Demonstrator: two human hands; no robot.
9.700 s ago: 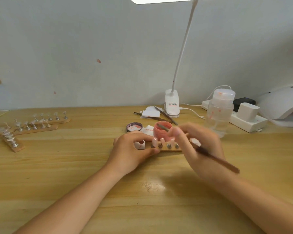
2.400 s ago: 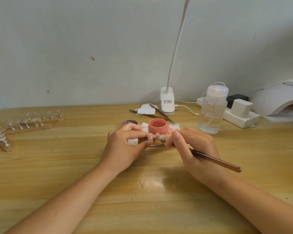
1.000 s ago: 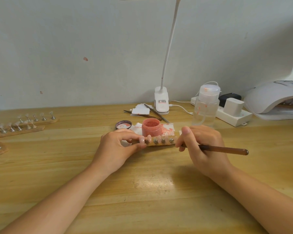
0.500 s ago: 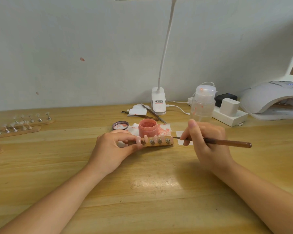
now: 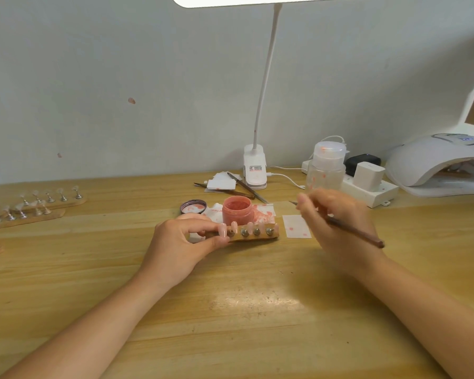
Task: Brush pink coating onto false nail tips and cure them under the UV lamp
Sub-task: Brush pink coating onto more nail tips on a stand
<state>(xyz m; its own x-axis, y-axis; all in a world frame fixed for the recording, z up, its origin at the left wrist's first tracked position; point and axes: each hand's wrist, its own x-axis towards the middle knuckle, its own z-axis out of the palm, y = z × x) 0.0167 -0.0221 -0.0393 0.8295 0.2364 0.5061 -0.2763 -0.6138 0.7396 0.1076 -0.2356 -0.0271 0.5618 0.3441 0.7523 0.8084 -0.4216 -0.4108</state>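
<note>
Your left hand (image 5: 179,246) pinching the wooden holder (image 5: 253,233) of pink tips (image 5: 249,226) by its left end, your right hand (image 5: 337,228) curled round the brush (image 5: 353,231), blurred, beside the open pink jar (image 5: 237,210)

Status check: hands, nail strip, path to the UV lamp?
Left hand grips nail strip on table. Right hand holds brush, lifted off tips. Power strip and bottle stand before UV lamp.

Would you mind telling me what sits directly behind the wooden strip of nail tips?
The open pink jar stands behind the wooden strip, on stained tissue. The strip hides the jar's base, so contact is unclear.
</note>
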